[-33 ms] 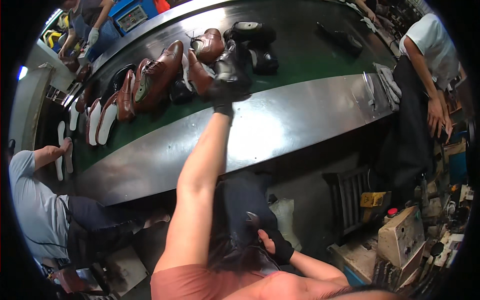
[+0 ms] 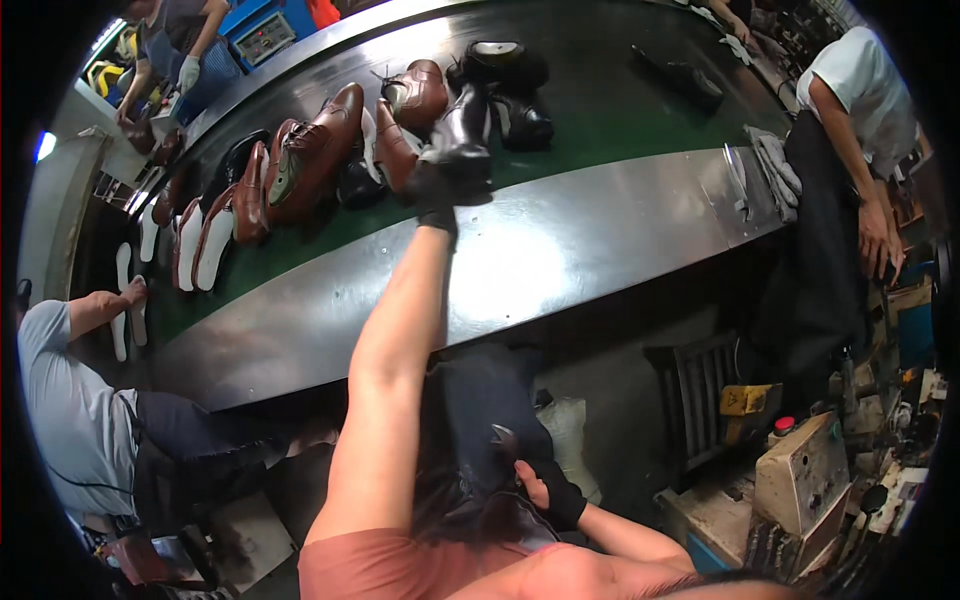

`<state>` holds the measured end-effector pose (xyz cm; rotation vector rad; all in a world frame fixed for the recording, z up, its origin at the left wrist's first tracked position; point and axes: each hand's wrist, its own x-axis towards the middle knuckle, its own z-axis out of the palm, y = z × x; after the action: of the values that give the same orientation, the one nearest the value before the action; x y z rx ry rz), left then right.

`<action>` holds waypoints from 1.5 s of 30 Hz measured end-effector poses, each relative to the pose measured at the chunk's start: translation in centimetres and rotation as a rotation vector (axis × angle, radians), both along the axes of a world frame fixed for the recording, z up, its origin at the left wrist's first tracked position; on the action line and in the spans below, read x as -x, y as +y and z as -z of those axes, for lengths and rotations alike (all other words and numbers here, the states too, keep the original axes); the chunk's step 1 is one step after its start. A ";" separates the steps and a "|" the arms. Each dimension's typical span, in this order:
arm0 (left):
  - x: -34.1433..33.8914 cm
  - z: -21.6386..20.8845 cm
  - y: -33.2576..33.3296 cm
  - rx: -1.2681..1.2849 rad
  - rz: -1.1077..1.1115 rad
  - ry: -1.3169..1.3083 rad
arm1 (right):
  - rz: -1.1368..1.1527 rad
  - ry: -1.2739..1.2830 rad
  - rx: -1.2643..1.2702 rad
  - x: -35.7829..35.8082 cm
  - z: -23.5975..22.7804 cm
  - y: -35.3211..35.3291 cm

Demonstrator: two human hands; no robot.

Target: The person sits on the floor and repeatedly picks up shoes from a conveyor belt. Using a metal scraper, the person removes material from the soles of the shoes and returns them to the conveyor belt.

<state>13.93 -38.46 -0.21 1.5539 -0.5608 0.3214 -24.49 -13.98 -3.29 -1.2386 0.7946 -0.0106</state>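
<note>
My left arm reaches far out over the table. Its dark-gloved hand (image 2: 435, 198) is closed at the near end of a black leather shoe (image 2: 466, 128), whose toe points away from me. Brown lace-up shoes (image 2: 417, 92) lie just beyond and to the left of it, and more black shoes (image 2: 522, 118) to the right. Low at my lap, my right hand (image 2: 550, 492), in a dark fingerless glove, is closed round a tool with a curved metal tip (image 2: 504, 436). The tool's handle is mostly hidden, so its kind is unclear.
A bare steel ledge (image 2: 580, 225) borders the green work surface (image 2: 610, 140). Pale insoles (image 2: 123, 270) and shoes line the left, where a co-worker's hand (image 2: 134, 290) touches an insole. Another person (image 2: 865, 110) stands right, near grey cloths (image 2: 772, 170). A machine box (image 2: 800, 470) sits lower right.
My left hand has drawn back slightly to the left, with the black shoe at its fingers. The shoe shows more sharply. My right hand stays at my lap.
</note>
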 end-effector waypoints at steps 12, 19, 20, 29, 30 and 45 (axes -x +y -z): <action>5.9 0.4 -5.7 -0.898 -0.187 0.415 | -0.168 0.027 0.034 1.9 3.3 -0.2; 1.7 2.4 -10.8 -0.705 0.015 0.259 | -0.189 -0.084 -0.035 1.0 5.4 0.4; 0.3 3.6 -10.5 -0.641 0.326 0.167 | -0.170 -0.059 -0.043 1.2 5.4 0.0; -4.1 6.2 -9.9 -0.496 -0.307 0.272 | -0.174 0.094 -0.210 -0.7 1.9 -2.5; -4.2 4.1 -9.7 -0.555 -0.261 0.375 | -0.189 0.116 -0.231 -1.1 1.8 -2.3; 1.2 3.7 -6.6 -0.567 -0.444 0.286 | -0.175 0.036 -0.198 -0.8 2.0 -1.3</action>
<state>12.68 -45.05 -3.95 2.2329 -0.0686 0.2776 -23.71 -15.30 -5.30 -1.1180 0.6984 0.2286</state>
